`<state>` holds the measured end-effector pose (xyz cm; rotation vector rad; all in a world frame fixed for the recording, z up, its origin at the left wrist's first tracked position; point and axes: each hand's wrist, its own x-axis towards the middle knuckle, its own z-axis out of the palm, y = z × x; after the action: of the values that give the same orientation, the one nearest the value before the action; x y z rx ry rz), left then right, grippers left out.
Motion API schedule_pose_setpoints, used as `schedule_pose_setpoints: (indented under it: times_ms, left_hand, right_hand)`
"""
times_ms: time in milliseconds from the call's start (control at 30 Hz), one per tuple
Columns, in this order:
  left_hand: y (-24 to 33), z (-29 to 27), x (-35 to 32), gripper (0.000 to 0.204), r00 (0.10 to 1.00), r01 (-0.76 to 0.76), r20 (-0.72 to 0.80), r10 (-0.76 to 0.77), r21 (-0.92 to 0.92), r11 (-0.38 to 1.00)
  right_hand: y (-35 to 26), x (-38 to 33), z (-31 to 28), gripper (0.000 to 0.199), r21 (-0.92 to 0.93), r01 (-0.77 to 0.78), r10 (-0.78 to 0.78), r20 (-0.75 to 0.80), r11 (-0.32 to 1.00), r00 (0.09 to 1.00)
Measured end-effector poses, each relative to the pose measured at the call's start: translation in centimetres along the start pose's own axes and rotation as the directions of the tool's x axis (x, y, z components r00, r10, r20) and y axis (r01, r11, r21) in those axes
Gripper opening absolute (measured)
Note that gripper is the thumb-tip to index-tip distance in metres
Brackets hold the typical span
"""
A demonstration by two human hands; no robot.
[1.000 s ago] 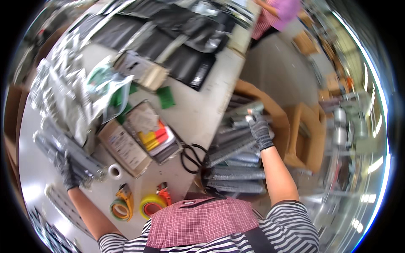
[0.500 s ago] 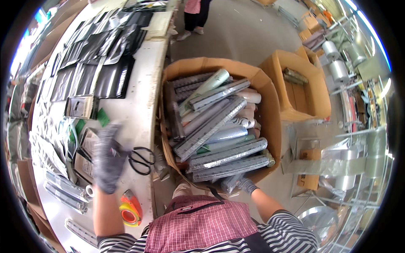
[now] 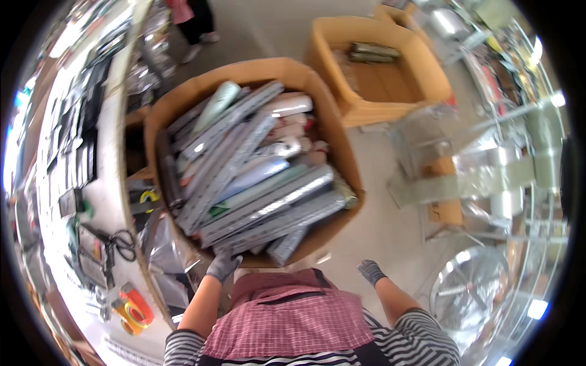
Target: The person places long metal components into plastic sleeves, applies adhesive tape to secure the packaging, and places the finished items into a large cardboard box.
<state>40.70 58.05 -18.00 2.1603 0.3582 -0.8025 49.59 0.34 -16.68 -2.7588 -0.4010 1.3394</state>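
A large cardboard box (image 3: pixel 256 68) stands in front of me, filled with wrapped rolls. My left hand (image 3: pixel 224 266), in a grey glove, is at its near-left rim with the fingers closed over the edge. Just inside the rim, close to that hand, lies a short grey wrapped roll (image 3: pixel 287 245). Longer silver-grey wrapped rolls (image 3: pixel 268 204) lie slantwise above it, with a pale green roll (image 3: pixel 217 107) and a pale blue roll (image 3: pixel 259 174) farther in. My right hand (image 3: pixel 371 272), also gloved, hangs over the floor to the right of the box, empty, its fingers loosely stretched.
A white table (image 3: pixel 113 158) runs along the left, bearing black-handled scissors (image 3: pixel 122 245), an orange and yellow tape dispenser (image 3: pixel 132 311) and dark flat bags (image 3: pixel 76 146). A second cardboard box (image 3: pixel 342 110) stands beyond. Metal racks line the right. A person (image 3: pixel 192 24) stands far left.
My left hand has moved from above the table to the box rim. My right hand has let go of the short wrapped roll and drawn away to the right. The view has swung rightward.
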Motion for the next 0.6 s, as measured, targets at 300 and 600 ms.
schedule_pose_setpoints:
  times_ms: [300, 600]
  left_hand:
    - [7.9, 8.5, 1.0, 0.039, 0.932, -0.242, 0.285, 0.224, 0.029, 0.970]
    - [19.1, 10.4, 4.6, 0.047, 0.993, 0.007, 0.120, 0.015, -0.177, 0.984]
  right_hand:
    - [14.0, -9.8, 14.5, 0.012, 0.234, -0.111, 0.074, 0.161, 0.966, 0.984]
    - [28.7, -9.9, 17.8, 0.022, 0.352, -0.141, 0.140, 0.028, 0.925, 0.990]
